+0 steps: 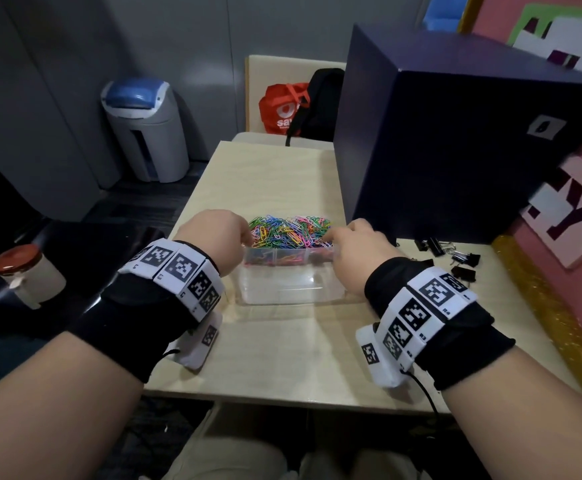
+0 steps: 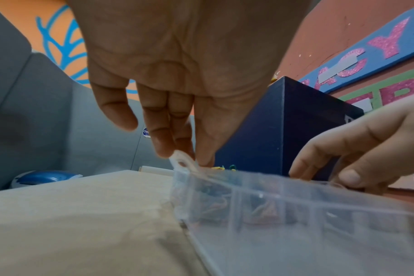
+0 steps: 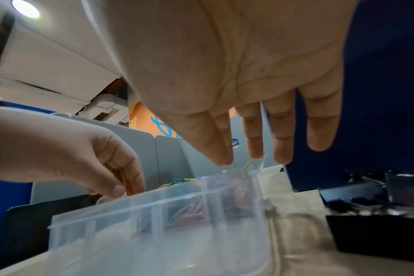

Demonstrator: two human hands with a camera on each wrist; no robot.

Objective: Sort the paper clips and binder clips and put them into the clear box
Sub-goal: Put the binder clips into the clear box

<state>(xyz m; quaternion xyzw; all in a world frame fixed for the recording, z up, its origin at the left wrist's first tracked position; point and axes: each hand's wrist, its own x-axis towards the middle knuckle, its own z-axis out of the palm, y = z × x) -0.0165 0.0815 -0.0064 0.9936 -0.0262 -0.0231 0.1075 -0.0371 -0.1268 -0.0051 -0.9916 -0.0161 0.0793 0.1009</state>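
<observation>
Paper clips (image 1: 291,230) sit in a bright pile mid-frame, just behind our clear box (image 1: 282,285) on the bench (image 1: 275,355). Our left hand (image 1: 213,233) pinches its left latch; our right hand (image 1: 358,251) pinches its right edge. Binder clips (image 1: 455,261) lie at right.

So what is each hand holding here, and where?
Left hand pinches the clear box's latch tab at its far left corner. Right hand touches the far right edge; its grip can't be told.

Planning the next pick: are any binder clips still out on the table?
Yes, several black binder clips lie on the table right of the clear box.
</observation>
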